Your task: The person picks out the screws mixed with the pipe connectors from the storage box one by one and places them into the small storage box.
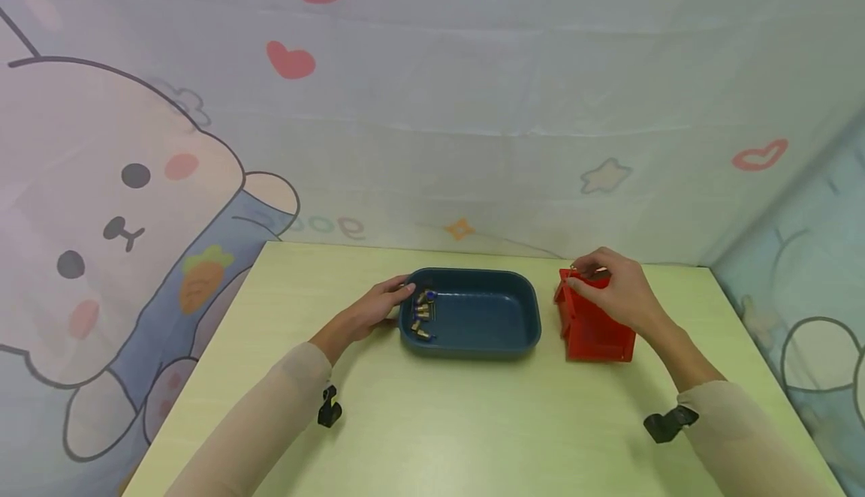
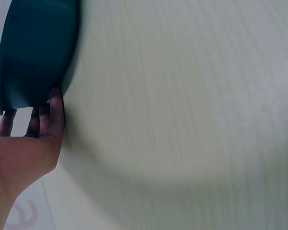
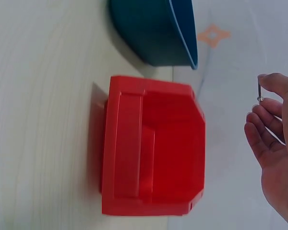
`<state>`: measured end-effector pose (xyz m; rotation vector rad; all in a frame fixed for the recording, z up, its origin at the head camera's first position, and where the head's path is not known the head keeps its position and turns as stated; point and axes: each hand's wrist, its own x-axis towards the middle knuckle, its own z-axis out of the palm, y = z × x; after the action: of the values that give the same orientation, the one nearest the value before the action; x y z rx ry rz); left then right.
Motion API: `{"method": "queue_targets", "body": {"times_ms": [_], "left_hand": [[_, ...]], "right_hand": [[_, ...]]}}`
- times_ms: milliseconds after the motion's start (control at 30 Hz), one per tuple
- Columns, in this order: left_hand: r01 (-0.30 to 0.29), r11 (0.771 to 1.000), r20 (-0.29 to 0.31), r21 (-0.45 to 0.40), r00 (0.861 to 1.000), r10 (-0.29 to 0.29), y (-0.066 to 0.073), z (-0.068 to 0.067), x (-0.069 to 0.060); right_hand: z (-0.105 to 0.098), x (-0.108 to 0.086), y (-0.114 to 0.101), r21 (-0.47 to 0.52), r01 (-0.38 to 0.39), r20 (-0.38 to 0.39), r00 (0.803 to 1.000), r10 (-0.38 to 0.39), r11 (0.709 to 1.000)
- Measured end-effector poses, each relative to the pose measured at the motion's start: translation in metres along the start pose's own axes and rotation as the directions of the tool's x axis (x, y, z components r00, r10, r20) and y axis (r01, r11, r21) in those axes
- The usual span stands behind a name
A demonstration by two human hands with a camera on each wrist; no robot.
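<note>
L hand [image 1: 375, 309]: curled on left end of blue tray [image 1: 483, 317], thumb over rim, fingers agst. outer wall. Rec. firm, level hold so loose pcs. don't slide.
Brass parts [image 1: 423, 316]: small group in tray's left end, nr. L hand; some w/ blue bits. Exact count n/a from where I stand.
Blue tray: on table [image 1: 473, 422], btw. hands.
Red bin [image 1: 601, 339]: on table, just right of tray, not touching.
Small metal part [image 3: 259, 97]: in R hand's fingertips, approx. over bin's far left edge; exact type unclear.
R hand [image 1: 625, 290]: thumb & finger nearly together, gap only pc.'s width; other fingers loosely bent. Rec., in my judgement: light pinch, clear the rim; if releasing, go low inside walls to limit bounce.
</note>
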<state>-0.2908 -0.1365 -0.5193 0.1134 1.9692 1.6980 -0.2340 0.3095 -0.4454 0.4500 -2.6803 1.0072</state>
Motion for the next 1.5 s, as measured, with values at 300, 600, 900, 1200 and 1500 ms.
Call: {"method": "queue_targets", "body": {"times_ms": [300,600,900,1200,1500], "left_hand": [[-0.006,1.0,0.005,-0.005,1.0,0.006,0.002,0.001,-0.002],[-0.008,1.0,0.009,0.013,1.0,0.007,0.0,-0.002,0.0],[-0.006,1.0,0.005,0.01,1.0,0.006,0.0,-0.001,0.0],[-0.014,1.0,0.01,0.012,1.0,0.014,-0.001,-0.001,0.0],[-0.009,1.0,0.005,0.01,1.0,0.009,-0.002,-0.001,0.0]], "right_hand": [[-0.011,-0.005,0.009,-0.032,-0.047,-0.011,0.999,0.046,0.998],[-0.008,-0.007,0.022,-0.033,-0.043,-0.039,0.998,0.042,0.999],[-0.006,-0.011,0.034,-0.021,-0.046,-0.058,0.997,0.045,0.999],[-0.001,-0.014,0.047,-0.038,-0.062,-0.052,0.997,0.06,0.997],[0.004,-0.016,0.055,-0.058,-0.128,-0.032,0.991,0.126,0.99]]}}
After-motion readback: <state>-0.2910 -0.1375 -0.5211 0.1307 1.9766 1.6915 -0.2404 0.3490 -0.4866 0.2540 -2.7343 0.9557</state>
